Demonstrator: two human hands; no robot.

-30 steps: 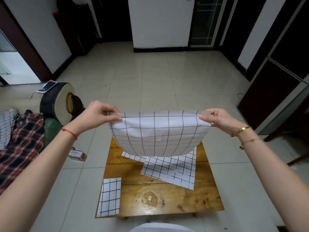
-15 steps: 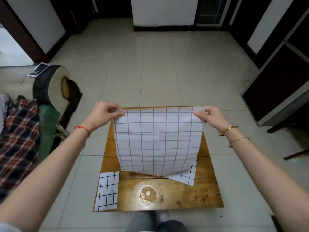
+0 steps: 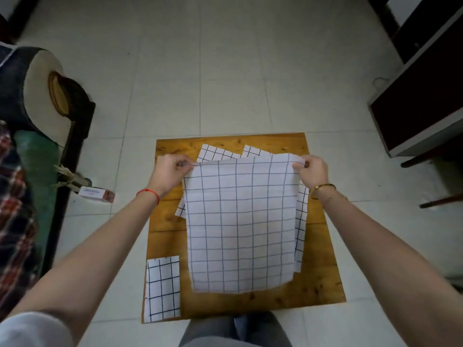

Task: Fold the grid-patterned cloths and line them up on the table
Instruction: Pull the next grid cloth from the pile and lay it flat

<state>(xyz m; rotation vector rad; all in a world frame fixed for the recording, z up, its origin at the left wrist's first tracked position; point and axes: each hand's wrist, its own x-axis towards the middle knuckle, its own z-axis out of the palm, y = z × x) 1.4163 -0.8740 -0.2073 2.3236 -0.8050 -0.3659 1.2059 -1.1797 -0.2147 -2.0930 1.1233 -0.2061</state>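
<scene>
A white cloth with a thin grey grid [image 3: 240, 226] hangs over the small wooden table [image 3: 323, 291]. My left hand [image 3: 170, 171] pinches its top left corner and my right hand [image 3: 312, 170] pinches its top right corner. Its lower edge reaches down near the table's front. Under it lies another grid cloth [image 3: 302, 221] with darker lines, spread out and mostly hidden, with corners showing at the back and sides. A folded grid cloth [image 3: 162, 289] lies flat at the table's front left corner.
The table stands on a pale tiled floor. To the left are a dark round stool [image 3: 37, 91], a small box [image 3: 96, 194] on the floor and a plaid fabric [image 3: 15, 221]. A dark cabinet [image 3: 421, 101] stands at the right. My legs [image 3: 235, 329] are at the table's near edge.
Both hands have brought the held cloth down from chest height toward the table. The cloth now hangs longer over the spread cloth, and the view has tilted downward.
</scene>
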